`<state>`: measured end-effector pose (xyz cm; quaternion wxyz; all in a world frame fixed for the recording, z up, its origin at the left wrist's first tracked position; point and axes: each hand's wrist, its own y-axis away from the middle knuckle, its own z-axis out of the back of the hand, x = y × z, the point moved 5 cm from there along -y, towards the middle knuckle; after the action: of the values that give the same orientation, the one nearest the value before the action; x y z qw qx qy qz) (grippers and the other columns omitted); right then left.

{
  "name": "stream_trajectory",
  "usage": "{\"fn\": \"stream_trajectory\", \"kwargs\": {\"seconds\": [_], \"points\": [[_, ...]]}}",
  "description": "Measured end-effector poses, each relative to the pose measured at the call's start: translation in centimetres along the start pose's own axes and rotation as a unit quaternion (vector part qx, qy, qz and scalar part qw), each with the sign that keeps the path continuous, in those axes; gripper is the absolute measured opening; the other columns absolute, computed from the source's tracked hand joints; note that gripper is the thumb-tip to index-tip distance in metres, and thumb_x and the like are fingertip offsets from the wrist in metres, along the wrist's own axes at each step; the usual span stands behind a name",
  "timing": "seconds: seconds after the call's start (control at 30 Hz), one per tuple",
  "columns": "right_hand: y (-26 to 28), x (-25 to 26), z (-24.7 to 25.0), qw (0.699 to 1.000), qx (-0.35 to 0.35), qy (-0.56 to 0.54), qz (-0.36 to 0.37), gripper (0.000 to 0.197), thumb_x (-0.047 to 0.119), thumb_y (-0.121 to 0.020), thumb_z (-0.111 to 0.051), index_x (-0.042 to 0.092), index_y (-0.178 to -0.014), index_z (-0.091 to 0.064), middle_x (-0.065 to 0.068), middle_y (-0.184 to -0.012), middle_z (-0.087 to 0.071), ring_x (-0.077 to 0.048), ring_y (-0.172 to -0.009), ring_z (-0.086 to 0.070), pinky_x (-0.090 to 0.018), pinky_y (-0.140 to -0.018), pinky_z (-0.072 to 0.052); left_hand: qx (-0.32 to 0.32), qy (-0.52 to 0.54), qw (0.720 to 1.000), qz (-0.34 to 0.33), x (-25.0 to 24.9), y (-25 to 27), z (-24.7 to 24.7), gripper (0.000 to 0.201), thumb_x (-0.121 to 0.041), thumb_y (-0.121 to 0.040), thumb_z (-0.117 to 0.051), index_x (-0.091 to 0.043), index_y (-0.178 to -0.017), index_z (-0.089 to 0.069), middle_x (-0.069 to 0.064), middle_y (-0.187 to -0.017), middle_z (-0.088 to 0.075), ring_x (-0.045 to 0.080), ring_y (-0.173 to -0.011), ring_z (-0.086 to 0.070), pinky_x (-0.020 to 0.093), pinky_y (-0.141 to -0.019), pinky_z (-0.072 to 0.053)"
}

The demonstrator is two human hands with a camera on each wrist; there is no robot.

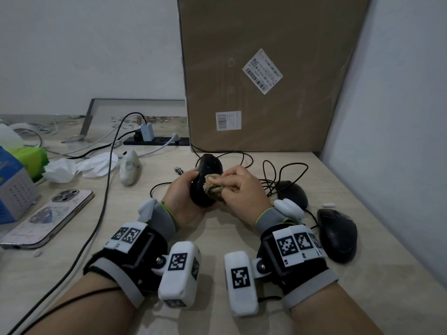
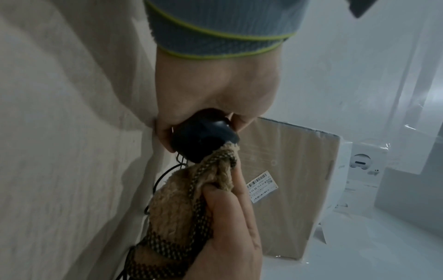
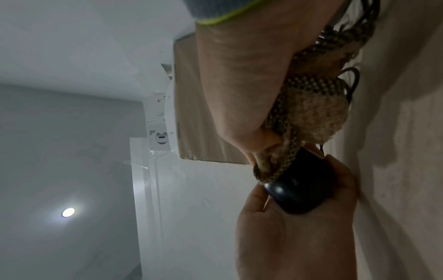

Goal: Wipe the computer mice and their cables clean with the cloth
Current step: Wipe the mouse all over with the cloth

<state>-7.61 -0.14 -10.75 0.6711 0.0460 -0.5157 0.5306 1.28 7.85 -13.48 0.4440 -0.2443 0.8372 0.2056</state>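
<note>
My left hand (image 1: 186,192) grips a black wired mouse (image 1: 205,175) and holds it tilted up off the desk. My right hand (image 1: 239,187) pinches a bunched tan cloth (image 1: 214,189) and presses it against the mouse's right side. In the left wrist view, the cloth (image 2: 182,204) meets the mouse (image 2: 203,140) at its lower edge. The right wrist view shows the same contact between the cloth (image 3: 309,113) and the mouse (image 3: 302,185). Two more black mice (image 1: 294,193) (image 1: 338,234) lie at the right, with tangled black cables (image 1: 278,172) behind them.
A big cardboard box (image 1: 266,68) stands against the back wall. A white mouse (image 1: 129,169), crumpled tissue (image 1: 79,168), a phone (image 1: 48,216) and a tissue box (image 1: 12,184) lie at the left. A black cable (image 1: 104,189) runs down the desk from the power strip (image 1: 157,140).
</note>
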Motion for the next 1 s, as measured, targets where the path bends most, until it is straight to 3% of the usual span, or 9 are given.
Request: {"fn": "stream_trajectory", "kwargs": {"seconds": [0.1,0.3,0.37,0.43,0.5,0.63,0.73,0.9,1.0], "points": [[-0.1,0.0,0.8,0.998,-0.048,0.019,0.017,0.042,0.0,-0.081,-0.051,0.024,-0.11,-0.071,0.006,-0.1,-0.051,-0.007,-0.093,-0.051,-0.01,-0.081,-0.042,0.028,-0.027,0.999,-0.008,0.0,0.1,0.0,0.037,-0.017,-0.095,-0.033,-0.015,-0.125,-0.054,0.016,-0.112,-0.057,0.026,-0.088,-0.057,0.04,-0.079,-0.042],[-0.4,-1.1,2.9,0.983,-0.165,0.068,-0.052,0.045,0.006,-0.086,-0.045,0.028,-0.119,-0.065,0.002,-0.112,-0.054,-0.014,-0.1,-0.053,-0.025,-0.083,-0.045,0.092,-0.146,0.985,0.012,0.3,0.8,-0.7,0.031,-0.012,-0.087,-0.049,-0.019,-0.116,-0.059,0.008,-0.11,-0.065,0.022,-0.095,-0.061,0.034,-0.081,-0.05],[-0.5,-1.5,2.9,0.983,-0.161,0.053,-0.07,0.046,0.005,-0.087,-0.045,0.026,-0.124,-0.062,0.0,-0.116,-0.052,-0.013,-0.102,-0.052,-0.019,-0.084,-0.042,0.083,-0.15,0.985,0.006,0.3,0.6,-0.7,0.038,-0.012,-0.082,-0.053,-0.018,-0.12,-0.057,0.01,-0.116,-0.064,0.024,-0.101,-0.06,0.035,-0.087,-0.049],[-0.6,-1.5,2.3,0.989,-0.132,0.022,-0.064,0.048,0.005,-0.088,-0.045,0.024,-0.13,-0.056,-0.001,-0.12,-0.048,-0.008,-0.1,-0.047,-0.003,-0.079,-0.034,0.064,-0.138,0.988,-0.001,0.3,0.4,-0.5,0.046,-0.015,-0.079,-0.056,-0.019,-0.124,-0.056,0.015,-0.12,-0.06,0.028,-0.107,-0.055,0.042,-0.096,-0.044],[-0.5,-1.2,1.2,0.995,-0.084,-0.02,-0.058,0.049,0.011,-0.09,-0.05,0.025,-0.136,-0.049,-0.001,-0.125,-0.043,-0.005,-0.103,-0.044,0.004,-0.078,-0.03,0.031,-0.137,0.99,-0.016,0.0,0.3,-0.2,0.038,-0.013,-0.086,-0.056,-0.024,-0.122,-0.057,0.014,-0.113,-0.059,0.028,-0.103,-0.053,0.046,-0.099,-0.041],[-0.1,-0.9,-0.5,0.998,0.028,-0.016,-0.05,0.074,0.031,-0.079,-0.072,0.027,-0.143,-0.035,0.002,-0.132,-0.034,-0.007,-0.121,-0.04,-0.011,-0.098,-0.031,-0.021,-0.094,0.994,-0.043,-0.4,-0.4,1.0,0.044,-0.014,-0.09,-0.057,-0.021,-0.133,-0.049,0.009,-0.107,-0.063,0.026,-0.092,-0.058,0.037,-0.073,-0.052],[0.1,-0.8,-0.3,0.998,0.033,0.002,-0.049,0.088,0.03,-0.069,-0.081,0.028,-0.143,-0.033,0.003,-0.132,-0.034,-0.006,-0.118,-0.04,-0.009,-0.094,-0.03,-0.036,-0.06,0.997,-0.043,-0.3,-0.9,1.6,0.052,-0.016,-0.088,-0.063,-0.012,-0.137,-0.045,0.009,-0.11,-0.065,0.023,-0.089,-0.063,0.029,-0.06,-0.056],[0.2,-0.5,0.2,0.999,-0.023,-0.006,-0.032,0.062,0.023,-0.079,-0.072,0.023,-0.135,-0.046,0.002,-0.125,-0.045,-0.005,-0.109,-0.046,0.006,-0.079,-0.029,-0.033,-0.05,0.996,-0.06,-0.7,-0.7,1.1,0.024,-0.031,-0.094,-0.053,-0.011,-0.098,-0.067,-0.001,-0.08,-0.071,0.013,-0.077,-0.065,0.03,-0.074,-0.055],[0.1,-0.5,0.8,0.996,-0.077,-0.013,-0.036,0.05,0.021,-0.082,-0.069,0.02,-0.129,-0.054,0.001,-0.122,-0.053,-0.004,-0.105,-0.049,0.001,-0.083,-0.033,-0.058,0.0,0.997,-0.046,-0.9,-0.7,1.8,0.025,-0.031,-0.097,-0.048,-0.013,-0.105,-0.063,0.006,-0.094,-0.066,0.017,-0.083,-0.063,0.03,-0.079,-0.052]]}}
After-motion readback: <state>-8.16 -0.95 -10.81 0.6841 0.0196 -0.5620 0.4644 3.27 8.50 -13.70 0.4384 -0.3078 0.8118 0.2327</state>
